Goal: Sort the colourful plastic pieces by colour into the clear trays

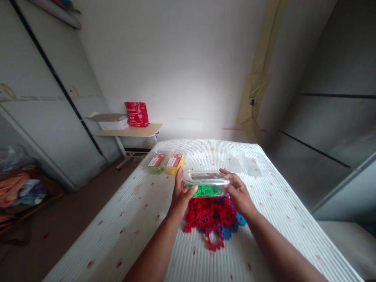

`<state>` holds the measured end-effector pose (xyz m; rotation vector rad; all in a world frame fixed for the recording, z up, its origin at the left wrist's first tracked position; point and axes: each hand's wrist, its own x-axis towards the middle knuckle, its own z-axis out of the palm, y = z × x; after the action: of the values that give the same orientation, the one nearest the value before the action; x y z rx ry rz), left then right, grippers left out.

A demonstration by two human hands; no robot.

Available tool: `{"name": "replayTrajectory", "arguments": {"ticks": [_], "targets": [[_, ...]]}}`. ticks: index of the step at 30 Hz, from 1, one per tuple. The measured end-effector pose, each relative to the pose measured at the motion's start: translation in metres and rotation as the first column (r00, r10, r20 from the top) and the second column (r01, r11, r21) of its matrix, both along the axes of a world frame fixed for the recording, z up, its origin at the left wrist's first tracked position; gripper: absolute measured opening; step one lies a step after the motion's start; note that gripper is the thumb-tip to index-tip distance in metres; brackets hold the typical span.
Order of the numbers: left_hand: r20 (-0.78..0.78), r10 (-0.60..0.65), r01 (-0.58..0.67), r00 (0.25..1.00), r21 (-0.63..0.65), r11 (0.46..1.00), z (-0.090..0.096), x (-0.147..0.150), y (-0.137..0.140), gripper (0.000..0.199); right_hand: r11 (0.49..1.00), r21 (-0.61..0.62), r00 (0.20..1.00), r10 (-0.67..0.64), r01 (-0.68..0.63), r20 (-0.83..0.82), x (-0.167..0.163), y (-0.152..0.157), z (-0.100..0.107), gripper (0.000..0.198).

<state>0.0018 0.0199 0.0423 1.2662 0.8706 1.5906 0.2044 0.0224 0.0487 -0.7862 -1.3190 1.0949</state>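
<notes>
Between my two hands is a clear plastic box with a lid and bright green pieces inside. My left hand grips its left end, the thumb along the front. On the right end, my right hand holds it with fingers over the lid's corner. The box is raised above a pile of red plastic pieces, some gear-shaped or square, mixed with blue pieces. The pile lies on the white ribbed tablecloth, partly hidden by the box.
Farther left on the table stand two labelled clear boxes, one with green contents, one with yellow contents. Clear open containers lie at the back right. Beyond, a small desk carries a red bag and a white box.
</notes>
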Motion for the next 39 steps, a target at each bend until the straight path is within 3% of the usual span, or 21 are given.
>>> {"name": "replayTrajectory", "arguments": {"ticks": [5, 11, 19, 23, 29, 35, 39], "targets": [[-0.006, -0.035, 0.034, 0.999, -0.094, 0.995, -0.006, -0.001, 0.004, 0.075, 0.999, -0.039, 1.000, 0.009, -0.009, 0.001, -0.005, -0.001, 0.000, 0.024], [0.077, -0.092, 0.099, 0.993, -0.092, 0.991, -0.004, -0.005, 0.009, 0.087, 0.995, -0.079, 0.978, 0.080, -0.066, 0.194, 0.004, 0.001, 0.009, 0.034], [0.038, -0.074, 0.079, 0.997, -0.151, 0.985, -0.018, -0.008, 0.012, 0.096, 0.981, 0.076, 0.931, -0.195, 0.180, 0.309, 0.015, 0.013, 0.001, 0.031], [-0.070, -0.057, 0.046, 0.996, -0.150, 0.988, -0.020, -0.013, 0.011, 0.097, 0.958, 0.007, 0.929, -0.279, 0.286, 0.242, 0.024, 0.019, -0.010, 0.035], [-0.405, 0.035, -0.008, 0.913, 0.067, 0.998, 0.003, -0.009, 0.002, 0.100, 0.935, -0.160, 0.947, -0.302, 0.317, 0.109, 0.021, 0.021, -0.027, 0.045], [-0.652, 0.230, 0.001, 0.723, 0.333, 0.943, 0.027, 0.000, 0.002, 0.100, 0.905, -0.103, 0.906, -0.398, 0.414, 0.143, 0.013, 0.019, -0.032, 0.045], [-0.718, 0.302, 0.041, 0.627, 0.417, 0.908, 0.032, 0.007, 0.000, 0.098, 0.894, -0.111, 0.898, -0.421, 0.435, 0.125, 0.013, 0.018, -0.030, 0.043]]}}
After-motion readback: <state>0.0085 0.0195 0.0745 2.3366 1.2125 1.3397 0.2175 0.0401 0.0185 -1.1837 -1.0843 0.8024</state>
